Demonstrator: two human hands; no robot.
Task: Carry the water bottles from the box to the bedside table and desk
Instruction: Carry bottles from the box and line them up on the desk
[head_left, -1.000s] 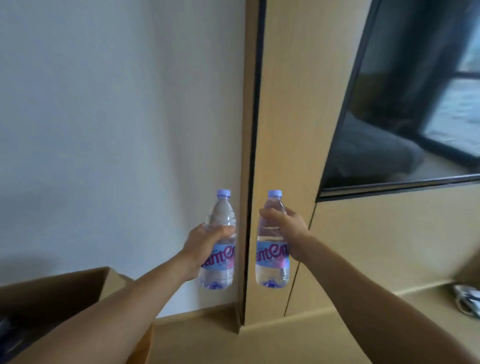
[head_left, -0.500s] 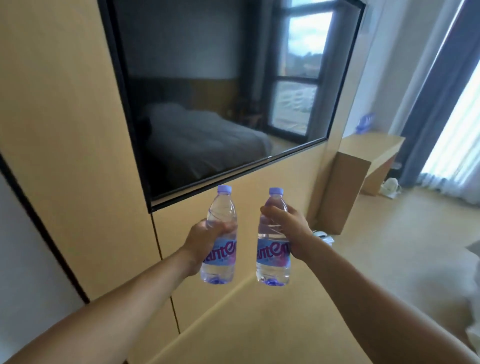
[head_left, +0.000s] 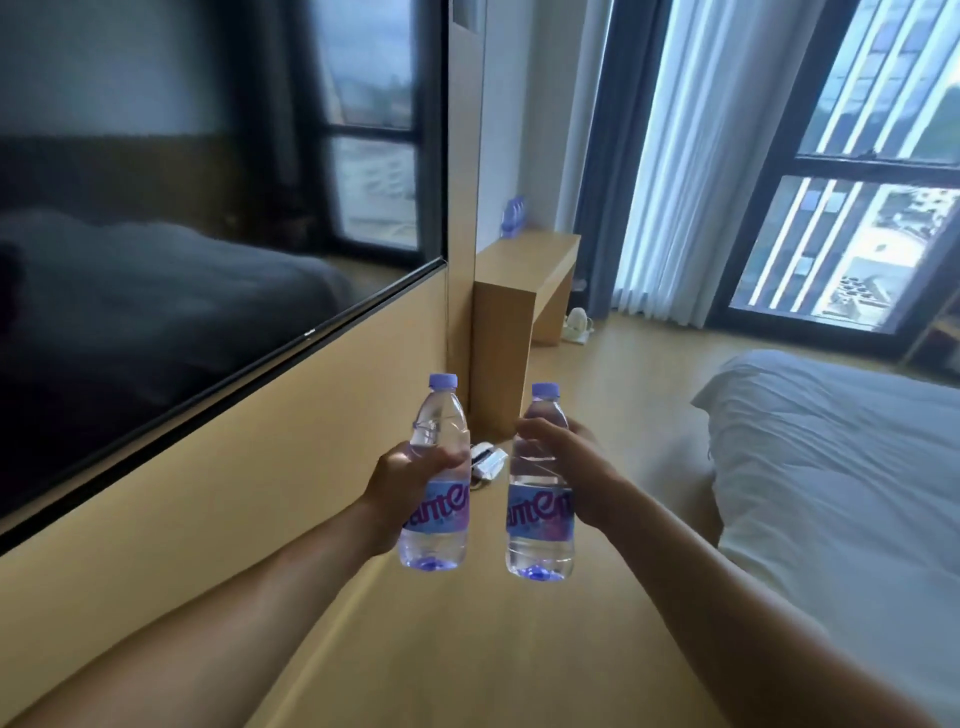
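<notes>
I hold two clear water bottles with purple caps and blue-purple labels upright in front of me. My left hand (head_left: 400, 480) grips the left bottle (head_left: 437, 431) around its middle. My right hand (head_left: 576, 462) grips the right bottle (head_left: 540, 540) near its shoulder. Ahead stands the wooden desk (head_left: 524, 265), with several bottles (head_left: 511, 215) of the same kind at its far end against the wall. The box is out of view.
A large dark TV screen (head_left: 208, 208) hangs on the wooden wall panel at left. A bed with white bedding (head_left: 831, 467) fills the right. White slippers (head_left: 485, 460) lie on the wooden floor by the desk, a small white object (head_left: 576, 325) beyond. Curtained windows stand ahead.
The view has swung right from the wall and box to the room: desk, bed and windows now show. Both hands keep the same grip on the bottles.
</notes>
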